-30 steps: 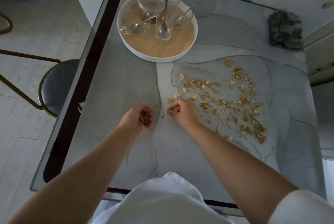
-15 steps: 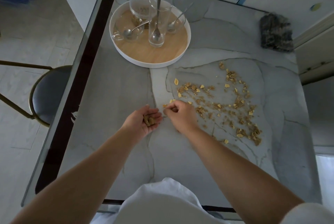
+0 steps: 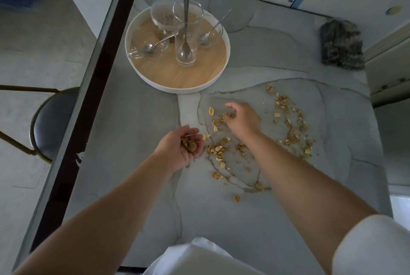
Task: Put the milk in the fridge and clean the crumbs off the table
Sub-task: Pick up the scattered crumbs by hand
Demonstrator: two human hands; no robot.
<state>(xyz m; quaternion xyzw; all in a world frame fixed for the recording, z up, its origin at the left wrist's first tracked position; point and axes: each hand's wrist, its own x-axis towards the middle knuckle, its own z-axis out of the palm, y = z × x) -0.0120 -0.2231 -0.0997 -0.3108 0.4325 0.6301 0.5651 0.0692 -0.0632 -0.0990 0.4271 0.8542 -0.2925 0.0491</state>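
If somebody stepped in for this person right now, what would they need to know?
Left hand: cupped palm-up, holding a heap of gathered crumbs.
Right hand: fingertips down among the loose crumbs on the table; unclear whether it has pinched any.
Done: a small handful collected.
Left: many crumbs lie spread on the table; the milk is not in view, so that step cannot be judged.

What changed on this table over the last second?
The right hand moved away from the left hand and reached farther out over the scattered crumbs, fingers down on them. The left hand stays cupped, holding gathered crumbs. The tray, glasses and cloth are unmoved.
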